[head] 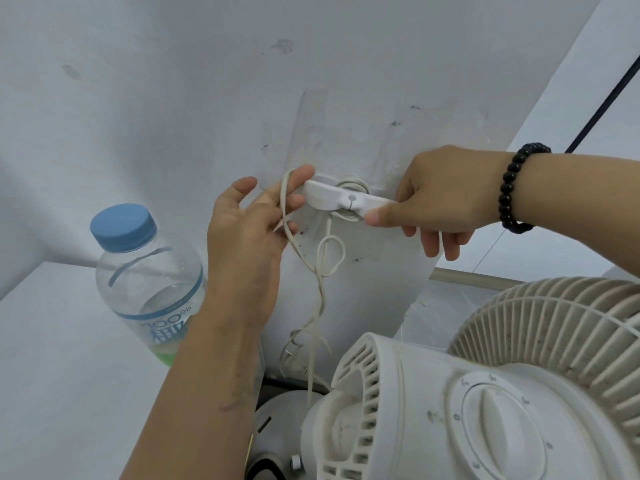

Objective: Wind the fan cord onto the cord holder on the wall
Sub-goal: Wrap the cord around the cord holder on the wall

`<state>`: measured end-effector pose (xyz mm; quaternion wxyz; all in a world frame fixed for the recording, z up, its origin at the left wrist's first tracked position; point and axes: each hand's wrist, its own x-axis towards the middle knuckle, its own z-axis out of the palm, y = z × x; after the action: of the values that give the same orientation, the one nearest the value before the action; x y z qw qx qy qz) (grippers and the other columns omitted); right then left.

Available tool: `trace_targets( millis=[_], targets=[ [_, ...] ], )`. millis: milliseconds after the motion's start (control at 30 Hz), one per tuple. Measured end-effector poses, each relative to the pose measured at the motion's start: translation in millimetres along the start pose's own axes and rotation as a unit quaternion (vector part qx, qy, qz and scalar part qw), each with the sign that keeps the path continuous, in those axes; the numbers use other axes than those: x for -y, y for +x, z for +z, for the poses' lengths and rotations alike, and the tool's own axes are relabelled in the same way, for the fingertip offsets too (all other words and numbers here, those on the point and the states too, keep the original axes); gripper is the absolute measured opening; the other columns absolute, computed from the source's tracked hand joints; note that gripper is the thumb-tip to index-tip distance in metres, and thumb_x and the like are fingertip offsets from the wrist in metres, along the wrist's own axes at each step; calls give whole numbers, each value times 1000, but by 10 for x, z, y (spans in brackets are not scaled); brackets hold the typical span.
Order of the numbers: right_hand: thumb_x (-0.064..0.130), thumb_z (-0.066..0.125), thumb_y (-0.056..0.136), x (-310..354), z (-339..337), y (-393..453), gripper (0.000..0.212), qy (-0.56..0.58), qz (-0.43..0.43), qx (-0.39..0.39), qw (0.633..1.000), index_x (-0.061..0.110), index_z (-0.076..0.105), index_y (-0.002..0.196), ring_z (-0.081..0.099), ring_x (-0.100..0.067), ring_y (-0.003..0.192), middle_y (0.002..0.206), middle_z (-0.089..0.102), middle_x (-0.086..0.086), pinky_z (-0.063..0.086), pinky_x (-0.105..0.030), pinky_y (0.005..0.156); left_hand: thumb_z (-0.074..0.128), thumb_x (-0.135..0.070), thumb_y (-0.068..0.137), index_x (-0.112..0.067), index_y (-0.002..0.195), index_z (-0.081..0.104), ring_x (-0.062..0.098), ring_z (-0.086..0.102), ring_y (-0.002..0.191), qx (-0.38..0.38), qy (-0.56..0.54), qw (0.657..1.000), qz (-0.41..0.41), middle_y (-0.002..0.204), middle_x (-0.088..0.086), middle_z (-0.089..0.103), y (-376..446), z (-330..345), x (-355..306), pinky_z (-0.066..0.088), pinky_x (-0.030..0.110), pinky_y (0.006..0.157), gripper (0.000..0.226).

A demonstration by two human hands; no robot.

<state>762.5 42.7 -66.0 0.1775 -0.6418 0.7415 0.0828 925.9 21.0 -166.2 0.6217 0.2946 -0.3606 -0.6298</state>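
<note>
1. Head view: the white cord holder is fixed to the wall, with a few turns of cord already around its hub.
2. The right hand grips the holder's right end, thumb beneath.
3. The left hand pinches a loop of cord just left of the holder.
4. The remaining cord hangs knotted down to the fan.
5. A water bottle stands at left.

White cord holder on wall, few turns wound; fan cord hangs twisted, looped below.
</note>
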Motion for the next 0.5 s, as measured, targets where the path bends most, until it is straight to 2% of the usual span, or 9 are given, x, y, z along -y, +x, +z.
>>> trace_targets(
  millis=[67, 133, 200, 267, 367, 500],
  targets=[
    [60, 48, 87, 16, -9, -41, 57, -16, 3, -14, 1000, 7, 67, 78, 72, -19, 55, 55, 72, -1, 60, -31, 64, 43, 13, 91, -22, 104, 36, 11, 66, 90, 16, 107, 992, 57, 98, 0, 77, -13, 3, 1, 48, 23, 74, 38],
    [63, 47, 85, 39, -25, -93, 61, -55, -4, -54, 997, 8, 66, 65, 69, -16, 51, 44, 67, 2, 55, -26, 54, 46, 16, 89, -21, 105, 35, 14, 64, 92, 48, 171, 978, 106, 98, -3, 77, -27, 9, 32, 49, 23, 83, 42],
    [62, 48, 84, 72, -45, -135, 61, -76, -27, -106, 991, 10, 64, 56, 66, -13, 47, 38, 63, 5, 48, -22, 47, 52, 12, 91, -20, 110, 33, 14, 57, 82, 72, 203, 967, 137, 102, -1, 75, -30, 18, 71, 48, 19, 74, 42],
    [53, 50, 85, 105, -57, -152, 55, -63, -54, -124, 989, 11, 65, 55, 66, -12, 49, 40, 64, 5, 49, -22, 48, 59, 4, 89, -18, 118, 32, 9, 53, 76, 74, 224, 959, 156, 106, -1, 74, -26, 32, 89, 47, 24, 70, 46],
    [38, 52, 84, 110, -46, -166, 42, -48, -73, -124, 988, 9, 68, 57, 69, -14, 55, 47, 68, 1, 58, -29, 55, 65, -6, 85, -17, 125, 31, 9, 55, 73, 61, 245, 952, 171, 106, -5, 75, -20, 34, 94, 46, 33, 67, 54],
    [31, 55, 77, 89, -27, -180, 27, 19, -105, -144, 984, 14, 71, 64, 70, -9, 58, 53, 70, 3, 60, -31, 62, 75, -31, 77, -31, 124, 34, 10, 56, 87, 33, 304, 933, 188, 111, -12, 72, -27, 68, 92, 40, 31, 70, 63]
  ],
)
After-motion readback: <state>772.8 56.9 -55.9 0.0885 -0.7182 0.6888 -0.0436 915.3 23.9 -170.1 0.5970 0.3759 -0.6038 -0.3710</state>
